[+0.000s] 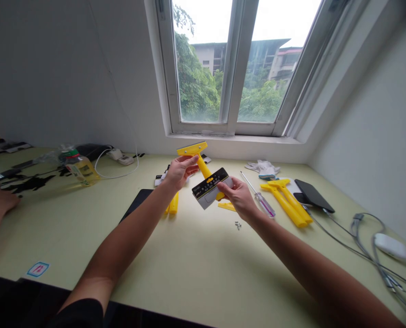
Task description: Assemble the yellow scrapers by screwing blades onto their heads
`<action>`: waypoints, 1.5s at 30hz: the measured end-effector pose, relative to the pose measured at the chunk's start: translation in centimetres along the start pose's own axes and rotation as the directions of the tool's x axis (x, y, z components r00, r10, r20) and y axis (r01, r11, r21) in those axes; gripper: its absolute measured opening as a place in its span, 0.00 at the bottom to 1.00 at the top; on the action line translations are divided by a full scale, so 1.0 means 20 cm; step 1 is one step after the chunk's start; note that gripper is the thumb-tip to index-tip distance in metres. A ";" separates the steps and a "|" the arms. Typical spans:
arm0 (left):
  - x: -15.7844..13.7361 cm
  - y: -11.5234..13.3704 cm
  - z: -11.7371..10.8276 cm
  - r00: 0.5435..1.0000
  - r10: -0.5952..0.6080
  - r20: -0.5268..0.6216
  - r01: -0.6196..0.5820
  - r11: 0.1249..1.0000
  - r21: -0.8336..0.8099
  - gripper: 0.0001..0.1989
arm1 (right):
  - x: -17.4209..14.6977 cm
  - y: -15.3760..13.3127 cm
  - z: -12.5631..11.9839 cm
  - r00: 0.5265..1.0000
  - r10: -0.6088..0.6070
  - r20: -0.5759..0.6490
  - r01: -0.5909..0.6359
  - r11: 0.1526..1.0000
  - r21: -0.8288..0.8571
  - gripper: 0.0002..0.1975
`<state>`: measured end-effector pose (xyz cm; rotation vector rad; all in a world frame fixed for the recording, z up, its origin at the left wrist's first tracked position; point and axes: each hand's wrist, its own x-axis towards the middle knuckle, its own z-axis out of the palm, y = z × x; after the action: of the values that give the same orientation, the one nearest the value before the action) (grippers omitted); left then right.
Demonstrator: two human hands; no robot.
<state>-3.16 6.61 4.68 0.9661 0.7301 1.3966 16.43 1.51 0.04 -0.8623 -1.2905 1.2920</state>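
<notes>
Yellow T-shaped scraper (203, 163), tilted, partly behind a black-and-white card (207, 189).

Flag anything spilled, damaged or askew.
The ragged black patches by the co-worker's hand look odd against the pale desk; spill or scraps, I cannot tell. Small silvery bits lie loose, uncontained.

Pale-green bench (196, 273), far edge agst. white wall (59, 86); 2-pane window (238, 68) above that edge, trees (197, 79) & bldgs. (264, 57) outside, daylight coming thru; side wall (370, 132) along bench's R edge.
</notes>
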 end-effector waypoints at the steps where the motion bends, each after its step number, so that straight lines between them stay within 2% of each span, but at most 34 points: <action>1: 0.00 0.00 0.00 1.000 0.008 -0.013 -0.008 1.000 -0.004 0.19 | 0.00 0.01 0.01 1.000 -0.007 -0.025 0.007 1.000 0.015 0.17; 6: 0.00 0.00 0.00 1.000 0.017 -0.024 -0.016 1.000 0.014 0.19 | -0.01 0.02 0.04 0.995 0.020 -0.100 -0.016 0.999 0.040 0.19; 12: -0.01 -0.11 0.00 0.987 -0.085 0.133 0.072 0.992 0.104 0.16 | 0.00 0.03 0.02 0.977 0.072 -0.199 -0.060 0.996 0.068 0.20; 14: -0.01 -0.15 0.01 0.977 -0.111 0.181 0.088 0.988 0.128 0.17 | 0.01 0.03 0.01 0.979 0.085 -0.185 -0.067 0.992 0.103 0.20; 19: -0.01 -0.19 0.01 0.951 -0.119 0.284 0.082 0.987 0.138 0.21 | 0.02 0.04 -0.03 0.998 0.056 -0.023 -0.051 0.986 0.162 0.19; 25: -0.02 -0.16 0.00 0.894 -0.149 0.423 0.072 0.978 0.194 0.27 | 0.03 0.07 -0.04 0.997 0.021 -0.073 -0.008 0.984 0.179 0.18; 29: -0.02 -0.11 -0.02 0.911 -0.151 0.385 0.101 0.984 0.146 0.38 | 0.03 0.04 -0.03 0.989 -0.003 -0.148 0.035 0.977 0.209 0.21; 31: -0.02 -0.08 -0.02 0.923 -0.136 0.360 0.110 0.990 0.093 0.41 | 0.03 0.03 -0.03 0.981 0.006 -0.196 0.038 0.975 0.221 0.25; 34: -0.04 -0.05 -0.01 0.914 -0.179 0.364 0.164 0.984 0.070 0.33 | 0.03 0.04 -0.04 0.968 0.003 -0.251 0.056 0.972 0.229 0.33; 37: -0.06 -0.05 0.02 0.889 -0.234 0.393 0.187 0.970 0.154 0.28 | 0.03 0.04 -0.04 0.967 -0.012 -0.254 0.073 0.970 0.232 0.38; 40: -0.09 -0.06 0.05 0.885 -0.240 0.399 0.136 0.953 0.272 0.28 | 0.03 0.04 -0.04 0.975 0.001 -0.221 0.052 0.971 0.233 0.33; 43: -0.09 -0.07 0.06 0.922 -0.198 0.332 0.092 0.947 0.308 0.28 | 0.02 0.01 -0.03 0.981 -0.002 -0.192 0.043 0.977 0.210 0.23; 45: -0.08 -0.08 0.06 0.942 -0.170 0.290 0.077 0.949 0.307 0.24 | 0.02 -0.01 -0.04 0.987 -0.007 -0.160 0.038 0.981 0.189 0.20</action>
<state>-1.57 5.06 3.63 1.3154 0.7541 1.0074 17.09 2.05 0.17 -0.7945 -1.0297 1.2800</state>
